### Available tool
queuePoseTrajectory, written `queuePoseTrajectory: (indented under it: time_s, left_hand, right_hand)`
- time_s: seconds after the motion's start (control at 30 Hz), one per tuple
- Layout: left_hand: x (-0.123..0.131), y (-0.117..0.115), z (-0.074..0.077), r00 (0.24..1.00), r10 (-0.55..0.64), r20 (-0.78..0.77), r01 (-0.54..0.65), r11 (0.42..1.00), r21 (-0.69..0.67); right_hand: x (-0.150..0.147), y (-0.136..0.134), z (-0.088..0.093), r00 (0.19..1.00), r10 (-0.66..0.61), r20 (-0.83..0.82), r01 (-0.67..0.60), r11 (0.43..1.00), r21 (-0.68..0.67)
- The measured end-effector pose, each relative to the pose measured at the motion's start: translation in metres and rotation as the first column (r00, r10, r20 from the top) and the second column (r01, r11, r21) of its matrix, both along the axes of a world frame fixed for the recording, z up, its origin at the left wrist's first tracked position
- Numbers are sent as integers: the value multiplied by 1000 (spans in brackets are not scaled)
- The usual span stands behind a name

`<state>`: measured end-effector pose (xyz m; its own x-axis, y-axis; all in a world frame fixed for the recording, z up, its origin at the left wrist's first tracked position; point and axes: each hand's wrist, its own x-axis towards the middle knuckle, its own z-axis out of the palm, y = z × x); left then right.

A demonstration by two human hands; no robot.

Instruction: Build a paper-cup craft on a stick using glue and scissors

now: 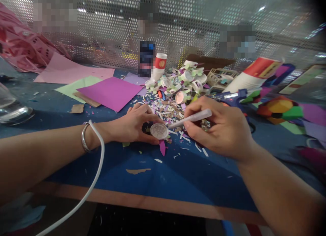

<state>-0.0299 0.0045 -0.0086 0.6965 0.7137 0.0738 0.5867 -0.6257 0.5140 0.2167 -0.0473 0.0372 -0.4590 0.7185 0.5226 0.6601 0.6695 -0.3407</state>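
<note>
1. A perforated panel (107,32) stands across the back; in front of it spreads the blue-topped counter (114,178), strewn with paper and cups.
2. A pink sheet (78,73) lies at the left rear; a magenta sheet (112,93) lies nearer the middle, partly over a pale green sheet (68,90).
3. The person's two hands are apart, each closed on something; the right hand (219,127) grips a whitish pen-like tool, while the left hand (140,122) pinches a round white disc by its edge.
4. Beyond the hands sits a heap of small round pieces (188,76); a red-and-white cup (254,73) tilts to its right, with a blue glue gun (235,96) nearer the right hand.
5. The pen-like tool (200,116) slants down leftward; its thin end is at the disc's right edge, though contact is hard to confirm.
6. The white disc (159,131) is held tilted, between the hands and above the counter; a magenta strip (162,148) shows just below it; paper scraps (201,149) litter the surface around.
</note>
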Motion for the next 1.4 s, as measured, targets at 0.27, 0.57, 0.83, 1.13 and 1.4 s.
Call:
queuePoseTrajectory:
  time_s: [0.27,0.57,0.83,1.13,1.4]
  left_hand:
    - [0,1,-2,999,-3,39,3,1000,-17]
    - [0,2,-1,999,-24,49,25,1000,-13]
    - [1,4,-5,997,-38,60,38,999,12]
    - [1,5,-5,997,-42,72,42,999,-2]
    - [1,3,-2,997,-29,69,32,999,-43]
  right_hand:
    - [-7,-5,-3,983,49,-178,-58,997,-50]
    - [-7,0,-6,963,119,-243,-157,978,-141]
    - [-9,-1,-7,966,106,-237,-146,977,-155]
    - [-11,0,-10,968,89,-234,-130,978,-165]
    - [-11,1,-6,983,49,-179,-64,995,-80]
